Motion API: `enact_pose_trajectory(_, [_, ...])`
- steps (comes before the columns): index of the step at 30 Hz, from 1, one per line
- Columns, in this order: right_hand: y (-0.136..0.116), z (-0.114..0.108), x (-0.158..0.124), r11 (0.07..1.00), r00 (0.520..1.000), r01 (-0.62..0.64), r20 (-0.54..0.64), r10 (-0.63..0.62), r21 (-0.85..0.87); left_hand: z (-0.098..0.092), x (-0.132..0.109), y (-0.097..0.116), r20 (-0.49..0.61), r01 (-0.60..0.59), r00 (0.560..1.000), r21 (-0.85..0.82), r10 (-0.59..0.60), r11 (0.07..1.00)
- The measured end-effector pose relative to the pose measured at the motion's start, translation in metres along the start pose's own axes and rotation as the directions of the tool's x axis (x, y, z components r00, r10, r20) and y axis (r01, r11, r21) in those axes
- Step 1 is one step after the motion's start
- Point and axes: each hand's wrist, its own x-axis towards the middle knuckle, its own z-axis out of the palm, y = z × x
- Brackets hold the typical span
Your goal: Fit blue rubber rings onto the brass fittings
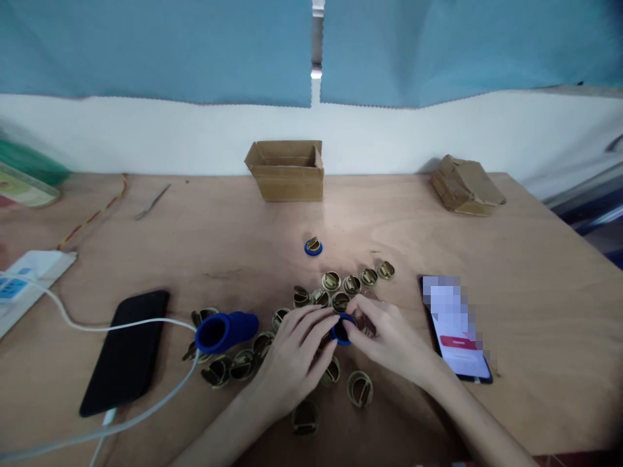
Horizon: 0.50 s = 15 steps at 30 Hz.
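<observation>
A small blue ring (346, 340) with a dark middle is pinched between my two hands. My left hand (299, 353) has its fingertips on the ring's left edge. On the opposite side, my right hand (389, 331) grips it between thumb and fingers. Around and under my hands lie several round brass-coloured pieces (360, 389), each with a bar or flap across it. A nested stack of blue rings (233, 329) lies on its side left of my left hand. Farther back sits one blue-rimmed piece (313, 246) with a brass part in it. My hands partly hide some pieces.
An open cardboard box (292, 183) stands at the back, and a crumpled cardboard box (467, 185) at the back right. A black phone (127, 350) with a white cable (160, 395) lies left, a lit phone (457, 331) right. A white power strip (36, 279) is far left.
</observation>
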Motion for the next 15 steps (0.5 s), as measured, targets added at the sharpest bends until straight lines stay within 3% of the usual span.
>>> enact_pose_trajectory(6, [-0.021, -0.021, 0.014, 0.996, 0.988, 0.059, -0.142, -0.067, -0.062, 0.004, 0.0, 0.003, -0.035, -0.093, 0.994, 0.149, 0.099, 0.984])
enact_pose_trajectory(9, [-0.039, -0.032, 0.049, 0.937, 0.979, 0.1, -0.136, -0.153, -0.334, 0.003, 0.0, 0.006, -0.066, -0.09, 0.993, 0.176, 0.103, 0.98])
enact_pose_trajectory(12, [-0.046, -0.031, 0.099, 0.776, 0.981, 0.155, 0.0, -0.196, -0.611, 0.001, -0.001, 0.008, -0.061, -0.083, 0.994, 0.141, 0.093, 0.986])
enact_pose_trajectory(13, [-0.045, -0.028, 0.115, 0.715, 0.971, 0.219, 0.078, -0.226, -0.664, 0.0, -0.001, 0.008, -0.061, -0.083, 0.994, 0.122, 0.091, 0.989])
enact_pose_trajectory(15, [-0.04, -0.019, 0.142, 0.683, 0.96, 0.273, 0.145, -0.241, -0.677, -0.001, -0.002, 0.008, -0.067, -0.077, 0.994, 0.085, 0.083, 0.993])
